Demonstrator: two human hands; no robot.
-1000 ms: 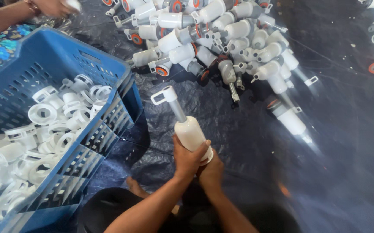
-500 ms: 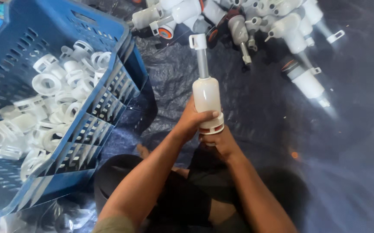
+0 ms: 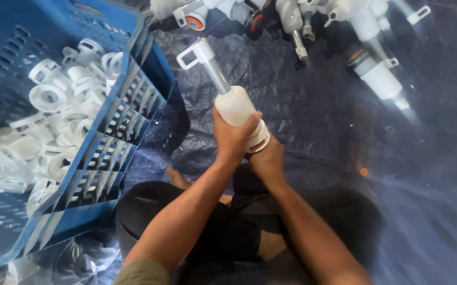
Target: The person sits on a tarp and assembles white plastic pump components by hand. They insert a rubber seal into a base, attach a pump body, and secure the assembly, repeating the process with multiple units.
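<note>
A white plastic pump part [image 3: 232, 103] with a grey stem and a square loop handle at its far end points up and to the left in front of me. My left hand [image 3: 232, 138] wraps around its white body. My right hand [image 3: 268, 157] grips the ribbed bottom end from underneath, mostly hidden behind the left hand. Both hands are held over my lap, above a dark plastic sheet [image 3: 302, 105].
A blue slatted crate [image 3: 133, 100] holding several white ring-shaped plastic pieces [image 3: 54, 105] stands at my left. A pile of similar white pump parts [image 3: 355, 31] lies on the sheet at the top. My legs are folded below.
The view has tilted down, so the pile has slid to the top edge. My hands still hold the pump part; its stem now leans more to the left.
</note>
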